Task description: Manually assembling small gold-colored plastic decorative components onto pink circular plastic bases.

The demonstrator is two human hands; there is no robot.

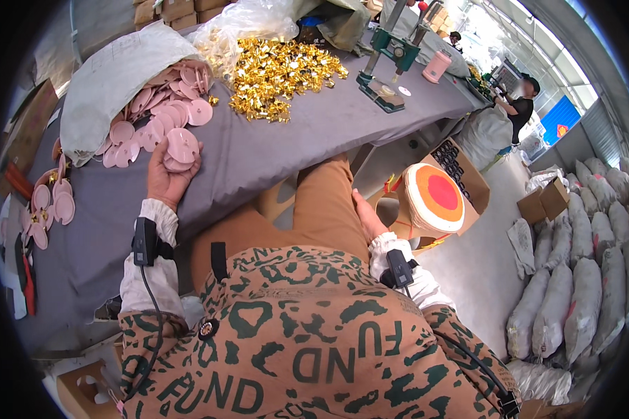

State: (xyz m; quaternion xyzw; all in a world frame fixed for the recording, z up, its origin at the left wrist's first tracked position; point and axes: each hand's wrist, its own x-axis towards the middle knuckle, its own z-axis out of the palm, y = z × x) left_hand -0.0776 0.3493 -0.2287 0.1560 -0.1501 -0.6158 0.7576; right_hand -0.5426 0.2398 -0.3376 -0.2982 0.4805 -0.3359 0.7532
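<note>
On the grey-covered table, my left hand [169,176] is closed around a few round pink discs [182,144] at the edge of a loose pile. More of these pink discs [162,119] spill from the mouth of a white woven sack [112,80]. Beside my right thigh lies my right hand [367,215], its fingers stretched along the trouser leg and partly hidden; I see nothing in it. A heap of shiny gold metal pieces [276,73] sits beyond the pile, near a green hand press [391,59].
A stool with a round orange-and-white top [435,197] stands at my right, before a carton of dark parts [454,164]. More pink discs [63,202] lie at the table's left. Stuffed sacks [580,272] line the right side. Another person [521,108] works farther off.
</note>
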